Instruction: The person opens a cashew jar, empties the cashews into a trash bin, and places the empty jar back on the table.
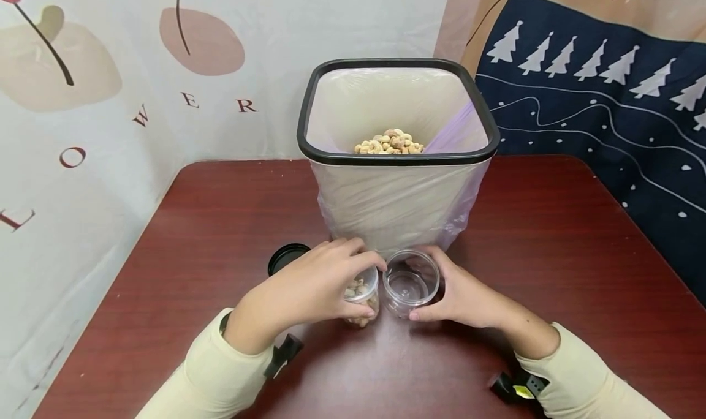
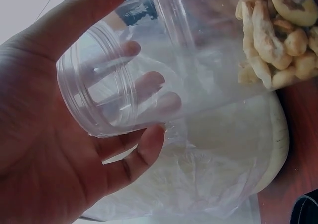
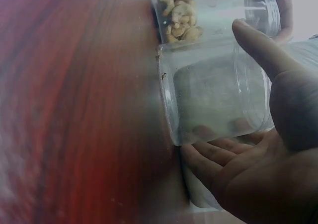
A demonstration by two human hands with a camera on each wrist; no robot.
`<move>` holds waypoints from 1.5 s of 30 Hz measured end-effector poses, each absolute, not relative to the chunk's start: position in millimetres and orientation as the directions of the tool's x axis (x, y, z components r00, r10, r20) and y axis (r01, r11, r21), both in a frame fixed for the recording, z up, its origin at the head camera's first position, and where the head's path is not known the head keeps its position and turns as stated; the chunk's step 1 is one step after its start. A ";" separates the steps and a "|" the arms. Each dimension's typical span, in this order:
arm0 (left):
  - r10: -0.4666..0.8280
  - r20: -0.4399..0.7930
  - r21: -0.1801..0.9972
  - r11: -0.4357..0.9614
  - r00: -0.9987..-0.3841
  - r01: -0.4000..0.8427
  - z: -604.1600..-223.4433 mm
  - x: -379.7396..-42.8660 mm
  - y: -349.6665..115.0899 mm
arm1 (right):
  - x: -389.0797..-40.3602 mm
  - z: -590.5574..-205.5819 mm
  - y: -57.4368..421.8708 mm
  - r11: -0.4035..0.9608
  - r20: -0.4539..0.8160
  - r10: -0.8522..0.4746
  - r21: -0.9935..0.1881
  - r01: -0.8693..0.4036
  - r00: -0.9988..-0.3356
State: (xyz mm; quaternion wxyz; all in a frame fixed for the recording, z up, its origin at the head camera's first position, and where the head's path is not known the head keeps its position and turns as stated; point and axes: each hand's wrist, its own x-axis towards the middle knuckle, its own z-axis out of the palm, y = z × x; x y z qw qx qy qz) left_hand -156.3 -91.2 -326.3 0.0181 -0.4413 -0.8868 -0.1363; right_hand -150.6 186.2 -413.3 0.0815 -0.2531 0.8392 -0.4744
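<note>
My left hand grips a clear plastic jar near its rim, thumb on the near side and fingers on the far side. Cashews fill its lower part, while the upper walls are see-through. Close beside it stands a second clear jar, which holds no nuts. My right hand holds this one between thumb and fingers. Seen from the right wrist, both jars are upright on the table, side by side. A black lid lies partly hidden behind the left hand.
A large bin with a black rim and a thin plastic liner stands right behind the jars. More cashews show inside it. The red-brown table meets a printed cloth behind; a dark tree-patterned cloth hangs at right.
</note>
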 end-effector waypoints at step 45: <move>0.766 0.232 0.292 0.533 -0.600 0.794 -302.9 -148.2 -98.7 | -123.2 -332.5 204.7 0.524 0.124 -0.498 -0.745 -0.412 -0.858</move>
